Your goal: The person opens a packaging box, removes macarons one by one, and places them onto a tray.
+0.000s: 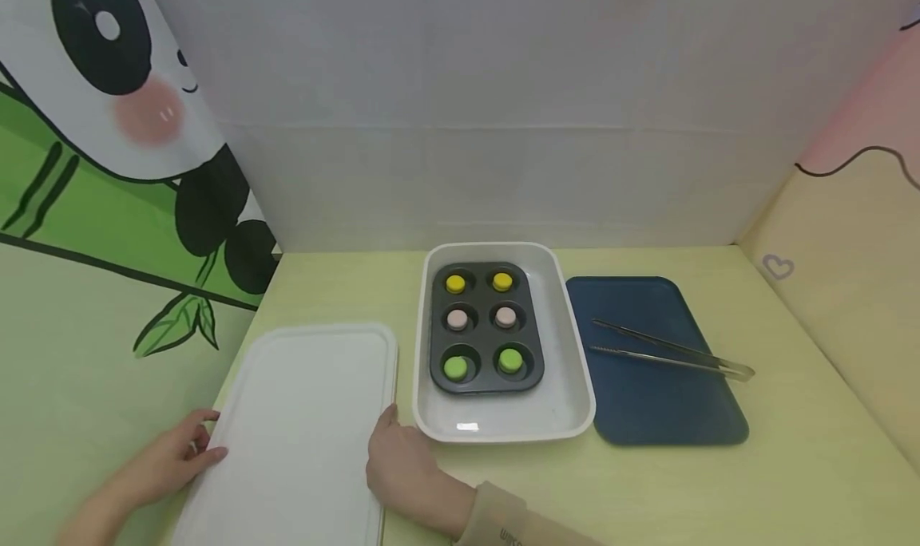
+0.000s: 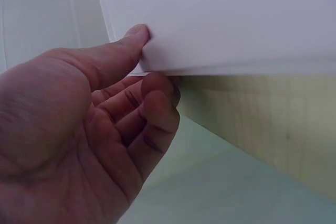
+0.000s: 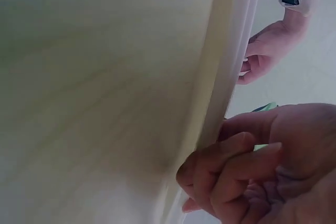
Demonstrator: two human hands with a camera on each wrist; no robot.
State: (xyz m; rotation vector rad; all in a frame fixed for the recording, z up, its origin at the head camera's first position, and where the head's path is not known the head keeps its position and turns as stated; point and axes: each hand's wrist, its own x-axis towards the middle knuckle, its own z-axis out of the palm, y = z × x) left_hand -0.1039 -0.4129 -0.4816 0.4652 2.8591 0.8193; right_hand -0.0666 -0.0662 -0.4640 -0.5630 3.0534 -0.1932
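Note:
A flat white rectangular lid (image 1: 302,434) with a raised rim lies at the left of the table, its near end cut off by the head view. My left hand (image 1: 160,464) pinches its left edge; in the left wrist view the thumb (image 2: 118,56) is on top and curled fingers (image 2: 157,111) are below. At the opposite edge my right hand (image 1: 406,470) grips the rim, and its curled fingers (image 3: 210,169) show in the right wrist view. A white tub (image 1: 561,402) beside it holds a dark muffin tin (image 1: 481,294) with yellow, pink and green macaron-like rounds in its cups.
Right of the tub lies a dark blue tray (image 1: 668,418), with metal tongs (image 1: 668,350) resting across it and poking past its right edge. The pale table (image 1: 798,466) meets a white back wall (image 1: 503,131). Its left edge runs close under the lid.

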